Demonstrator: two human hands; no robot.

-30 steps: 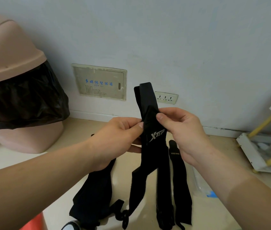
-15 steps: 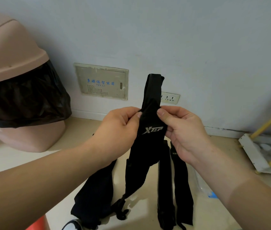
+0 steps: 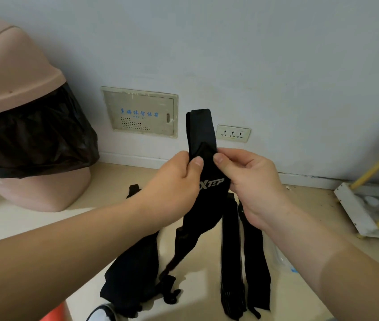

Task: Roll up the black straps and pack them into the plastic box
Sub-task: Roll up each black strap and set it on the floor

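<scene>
We pinch one black strap (image 3: 201,128) between both hands. Our left hand (image 3: 174,188) grips its left edge with the thumb on the front, and our right hand (image 3: 251,184) grips the right edge the same way, with the fingers curled behind the cloth. The strap is held up in the air in front of the wall. Its folded top end stands above our thumbs, a white XTEP logo sits between our hands, and the rest hangs down to the floor (image 3: 300,216).

On the floor under our hands, two more long black straps (image 3: 230,251) lie side by side, with a crumpled black bundle (image 3: 135,269) to their left. A clear plastic piece (image 3: 281,260) with a blue patch shows beside our right forearm, and we cannot tell whether it is the box.

A pink trash bin (image 3: 17,72) lined with a black bag stands at the far left. A wall panel (image 3: 141,112) and a socket plate (image 3: 233,133) are behind the strap, and a white rack (image 3: 355,212) with yellow bars is at the far right.
</scene>
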